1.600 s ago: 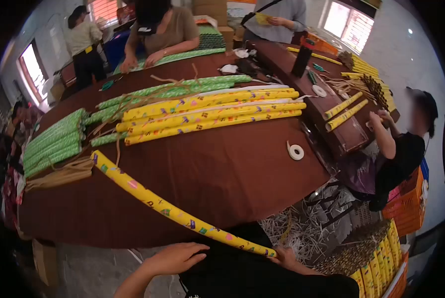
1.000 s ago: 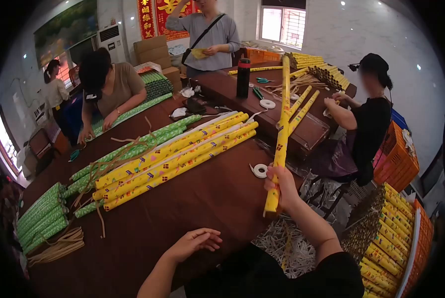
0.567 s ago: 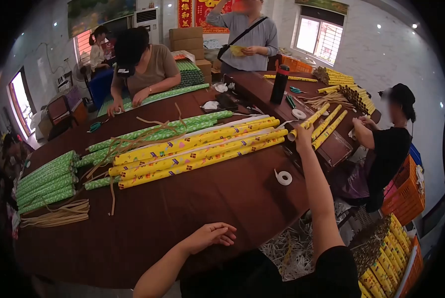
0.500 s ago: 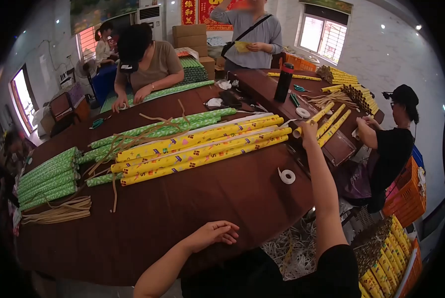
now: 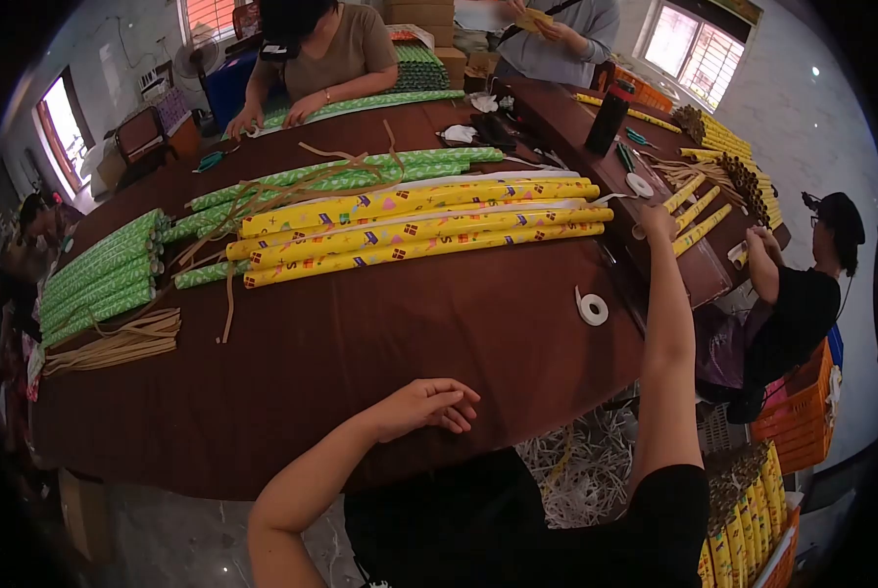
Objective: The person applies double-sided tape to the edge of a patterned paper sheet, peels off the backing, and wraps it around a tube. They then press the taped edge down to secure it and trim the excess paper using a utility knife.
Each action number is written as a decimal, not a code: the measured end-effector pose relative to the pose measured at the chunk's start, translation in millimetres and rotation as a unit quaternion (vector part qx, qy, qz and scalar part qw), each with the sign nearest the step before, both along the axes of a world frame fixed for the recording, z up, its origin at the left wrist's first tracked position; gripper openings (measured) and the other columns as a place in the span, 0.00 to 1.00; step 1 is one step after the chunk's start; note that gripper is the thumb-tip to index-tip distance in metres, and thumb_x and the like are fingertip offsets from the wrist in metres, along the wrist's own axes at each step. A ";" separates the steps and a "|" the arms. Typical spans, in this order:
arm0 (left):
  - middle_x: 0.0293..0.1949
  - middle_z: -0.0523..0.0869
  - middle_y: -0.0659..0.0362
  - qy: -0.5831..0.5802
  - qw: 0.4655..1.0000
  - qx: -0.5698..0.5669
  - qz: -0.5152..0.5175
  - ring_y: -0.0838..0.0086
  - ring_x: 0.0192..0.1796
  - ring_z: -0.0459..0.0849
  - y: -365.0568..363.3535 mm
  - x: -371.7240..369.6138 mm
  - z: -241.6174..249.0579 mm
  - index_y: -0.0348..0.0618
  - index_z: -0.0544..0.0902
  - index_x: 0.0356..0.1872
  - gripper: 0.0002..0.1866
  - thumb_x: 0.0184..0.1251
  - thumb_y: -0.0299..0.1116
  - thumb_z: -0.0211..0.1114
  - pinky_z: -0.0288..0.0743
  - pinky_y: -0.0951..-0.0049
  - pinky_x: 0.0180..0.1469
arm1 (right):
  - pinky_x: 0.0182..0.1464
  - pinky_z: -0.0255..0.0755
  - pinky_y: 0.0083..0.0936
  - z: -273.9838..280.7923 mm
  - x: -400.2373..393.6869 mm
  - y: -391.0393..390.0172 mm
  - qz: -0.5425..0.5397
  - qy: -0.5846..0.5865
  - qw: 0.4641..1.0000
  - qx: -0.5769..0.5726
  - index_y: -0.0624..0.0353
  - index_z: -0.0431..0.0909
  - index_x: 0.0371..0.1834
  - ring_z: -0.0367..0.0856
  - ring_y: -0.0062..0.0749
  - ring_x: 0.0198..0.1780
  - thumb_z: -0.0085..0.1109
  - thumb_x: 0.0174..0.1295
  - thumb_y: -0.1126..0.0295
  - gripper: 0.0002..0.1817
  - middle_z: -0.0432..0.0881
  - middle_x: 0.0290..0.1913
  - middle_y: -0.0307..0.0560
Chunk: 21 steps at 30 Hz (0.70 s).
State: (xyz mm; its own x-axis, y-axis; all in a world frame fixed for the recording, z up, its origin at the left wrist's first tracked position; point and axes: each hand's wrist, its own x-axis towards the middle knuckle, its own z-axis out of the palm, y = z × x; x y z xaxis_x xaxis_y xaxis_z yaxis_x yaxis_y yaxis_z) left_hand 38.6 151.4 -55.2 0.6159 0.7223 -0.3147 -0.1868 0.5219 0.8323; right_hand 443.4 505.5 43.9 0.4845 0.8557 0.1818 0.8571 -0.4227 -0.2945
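Note:
My right hand (image 5: 658, 223) reaches to the right-hand table and is closed around the near end of a short yellow patterned paper roll (image 5: 685, 193). The roll's open end shows beside my fingers. Two similar yellow rolls (image 5: 703, 228) lie alongside it. My left hand (image 5: 429, 407) hovers over the near edge of the brown table, fingers loosely bent and apart, with nothing in it. Beyond it lie several long yellow patterned rolls (image 5: 419, 234). A white tape roll (image 5: 592, 309) rests on the table between my hands.
Green patterned rolls (image 5: 106, 269) and flat brown paper strips (image 5: 125, 341) lie at left. A black bottle (image 5: 610, 116) stands on the right-hand table (image 5: 557, 110). Co-workers are across and at right. Orange crates (image 5: 797, 421) and shredded paper (image 5: 581, 475) are below the table edge.
The view has tipped downward, so the tables sit higher in it. My right hand stays on the short yellow roll. My left hand keeps much the same pose.

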 end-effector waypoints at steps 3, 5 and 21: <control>0.47 0.82 0.53 0.027 0.999 0.004 -0.017 0.70 0.48 0.84 -2.2 1.5 2.9 0.36 0.76 0.57 0.16 0.79 0.35 0.48 0.78 0.71 0.53 | 0.59 0.66 0.50 -18.0 -21.5 -2.7 -0.050 -0.104 0.968 0.222 0.53 0.82 0.53 0.67 0.56 0.64 0.55 0.62 0.54 0.22 0.74 0.61 0.60; 0.47 0.82 0.53 0.012 1.000 0.004 -0.006 0.69 0.48 0.84 -0.4 1.0 2.9 0.36 0.76 0.57 0.16 0.79 0.35 0.48 0.78 0.71 0.53 | 0.59 0.69 0.45 -23.7 -50.5 -1.6 -0.047 -0.139 0.946 0.289 0.54 0.83 0.51 0.75 0.53 0.58 0.54 0.63 0.56 0.19 0.81 0.51 0.55; 0.48 0.81 0.54 0.011 1.000 0.020 -0.013 0.72 0.47 0.83 0.5 1.6 -2.2 0.38 0.75 0.58 0.16 0.79 0.37 0.50 0.79 0.72 0.54 | 0.55 0.69 0.40 -71.4 -210.7 -53.8 0.631 -0.188 0.726 0.196 0.52 0.75 0.49 0.75 0.42 0.54 0.68 0.53 0.55 0.23 0.77 0.46 0.44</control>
